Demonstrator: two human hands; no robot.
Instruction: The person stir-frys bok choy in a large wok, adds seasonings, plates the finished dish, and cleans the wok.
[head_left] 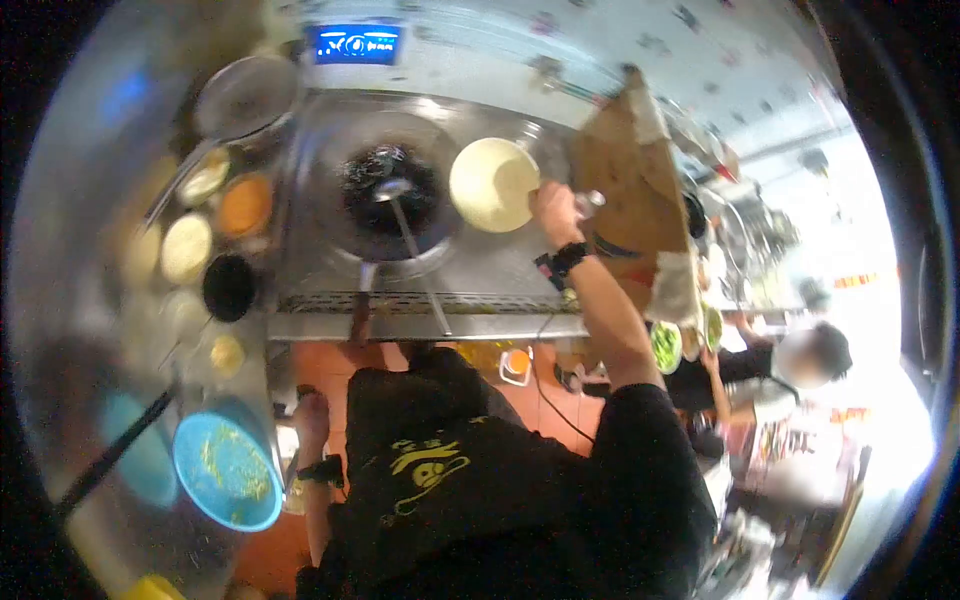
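My right hand (556, 215) is closed at the right rim of a cream-coloured bowl (494, 185) on the steel stove top. A short shiny end (592, 203) sticks out past the fist; I cannot tell what it belongs to. Left of the bowl sits a wok (345, 232) with dark, glossy liquid (365, 190) in it and its handle (361, 312) toward me. A long-handled ladle (412, 240) rests with its head in the liquid. My left hand (312, 420) hangs low beside the left counter, its fingers blurred.
Left of the stove stand a strainer (245, 97), several seasoning containers (245, 204) and a blue basin (262, 500) with food scraps. A cardboard sheet (625, 180) stands right of the bowl. Another person (745, 375) is at the far right near a plate of greens (665, 346). A cable (545, 395) crosses the floor.
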